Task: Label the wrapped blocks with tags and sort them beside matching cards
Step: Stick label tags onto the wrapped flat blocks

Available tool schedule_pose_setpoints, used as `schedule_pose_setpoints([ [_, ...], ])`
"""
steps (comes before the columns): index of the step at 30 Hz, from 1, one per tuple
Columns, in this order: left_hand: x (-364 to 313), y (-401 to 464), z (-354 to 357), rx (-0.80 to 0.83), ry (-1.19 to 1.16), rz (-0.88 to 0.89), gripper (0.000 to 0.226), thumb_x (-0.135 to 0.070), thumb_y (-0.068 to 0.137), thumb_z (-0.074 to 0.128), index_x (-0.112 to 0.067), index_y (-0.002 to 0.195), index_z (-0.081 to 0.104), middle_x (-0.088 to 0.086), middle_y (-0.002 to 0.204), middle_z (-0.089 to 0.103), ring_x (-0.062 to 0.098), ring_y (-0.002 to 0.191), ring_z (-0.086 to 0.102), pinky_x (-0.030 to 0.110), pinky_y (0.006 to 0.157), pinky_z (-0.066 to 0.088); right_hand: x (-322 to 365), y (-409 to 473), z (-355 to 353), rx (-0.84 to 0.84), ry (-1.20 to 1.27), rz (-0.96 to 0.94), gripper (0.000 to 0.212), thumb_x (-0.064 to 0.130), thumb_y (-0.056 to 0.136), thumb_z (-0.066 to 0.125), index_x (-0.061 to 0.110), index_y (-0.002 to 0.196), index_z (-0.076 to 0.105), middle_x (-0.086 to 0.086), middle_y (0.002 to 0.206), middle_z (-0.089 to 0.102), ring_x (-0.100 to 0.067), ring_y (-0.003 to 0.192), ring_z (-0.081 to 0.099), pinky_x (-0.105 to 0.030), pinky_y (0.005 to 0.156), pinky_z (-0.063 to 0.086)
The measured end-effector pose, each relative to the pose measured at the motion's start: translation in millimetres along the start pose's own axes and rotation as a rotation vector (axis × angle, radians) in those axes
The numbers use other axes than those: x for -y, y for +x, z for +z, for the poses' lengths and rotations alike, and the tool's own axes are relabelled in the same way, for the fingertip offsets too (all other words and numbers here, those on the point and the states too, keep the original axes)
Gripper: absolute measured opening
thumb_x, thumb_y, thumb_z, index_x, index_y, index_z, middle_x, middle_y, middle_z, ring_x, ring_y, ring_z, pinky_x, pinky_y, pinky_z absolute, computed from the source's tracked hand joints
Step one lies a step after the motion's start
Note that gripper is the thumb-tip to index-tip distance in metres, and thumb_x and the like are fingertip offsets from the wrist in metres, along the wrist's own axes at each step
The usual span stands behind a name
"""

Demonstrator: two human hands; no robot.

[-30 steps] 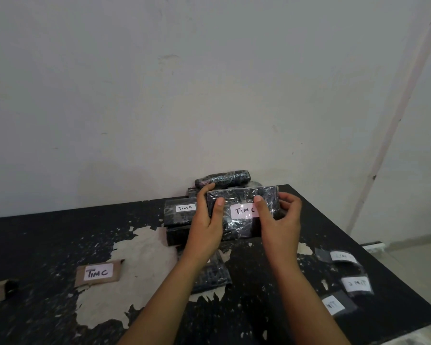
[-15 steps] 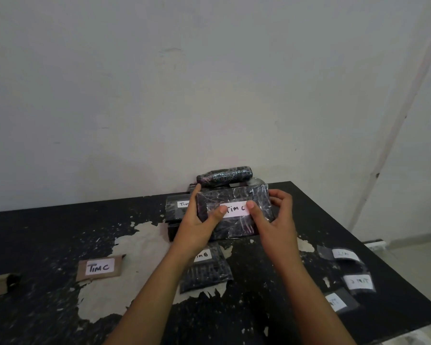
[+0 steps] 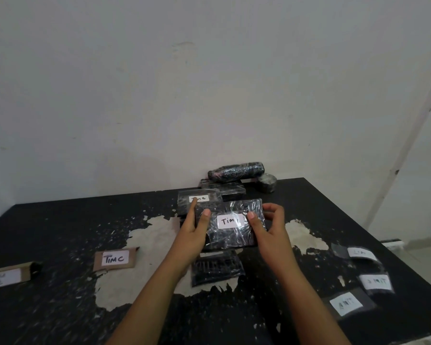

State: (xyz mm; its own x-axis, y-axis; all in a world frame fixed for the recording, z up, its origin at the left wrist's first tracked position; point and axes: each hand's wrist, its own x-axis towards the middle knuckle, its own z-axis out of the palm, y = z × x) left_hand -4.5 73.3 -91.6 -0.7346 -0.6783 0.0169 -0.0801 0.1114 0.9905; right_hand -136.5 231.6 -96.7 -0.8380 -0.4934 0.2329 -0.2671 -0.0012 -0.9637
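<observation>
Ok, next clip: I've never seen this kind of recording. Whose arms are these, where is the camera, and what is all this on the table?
There is no machine here. A person wears a camera on the head, looking forward and down, so the arms reaching in from below are their own. The left hand and right hand together hold a black plastic-wrapped block above the worn black table; its white tag reads "Tim", the rest hidden by the right thumb. On the table lie a cardboard card marked "TimC", another card at the left edge, more wrapped blocks by the wall, and loose tags at the right.
</observation>
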Motion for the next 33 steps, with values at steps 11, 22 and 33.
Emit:
schedule_pose_setpoints([
  [11, 19, 22, -14, -0.207, 0.215, 0.129, 0.024, -0.046, 0.107, 0.061, -0.032, 0.124, 0.071, -0.007, 0.124, 0.059, 0.011, 0.112, 0.066, 0.031, 0.094, 0.061, -24, 18, -3, -0.158, 0.081, 0.192, 0.038, 0.050, 0.108, 0.063, 0.031, 0.136, 0.048, 0.003, 0.126, 0.064, -0.014, 0.106, 0.068, -0.036, 0.083, 0.054],
  [22, 9, 37, -12, -0.256, 0.040, 0.057, 0.069, -0.083, 0.097, 0.036, -0.036, 0.137, 0.065, -0.010, 0.125, 0.064, 0.010, 0.120, 0.064, 0.038, 0.106, 0.054, -14, 50, 24, 0.066, 0.209, 0.134, 0.058, 0.031, 0.094, 0.081, 0.048, 0.143, 0.054, 0.008, 0.143, 0.061, -0.019, 0.123, 0.071, -0.051, 0.106, 0.061],
  [33, 16, 72, -30, -0.404, 0.464, 0.058, 0.068, -0.055, 0.104, 0.060, -0.029, 0.164, 0.043, 0.004, 0.162, 0.045, 0.031, 0.152, 0.028, 0.048, 0.121, 0.035, -17, 74, 58, 0.148, -0.007, 0.021, 0.086, 0.037, 0.099, 0.082, 0.032, 0.171, 0.036, 0.010, 0.160, 0.057, -0.004, 0.138, 0.056, -0.028, 0.114, 0.049],
])
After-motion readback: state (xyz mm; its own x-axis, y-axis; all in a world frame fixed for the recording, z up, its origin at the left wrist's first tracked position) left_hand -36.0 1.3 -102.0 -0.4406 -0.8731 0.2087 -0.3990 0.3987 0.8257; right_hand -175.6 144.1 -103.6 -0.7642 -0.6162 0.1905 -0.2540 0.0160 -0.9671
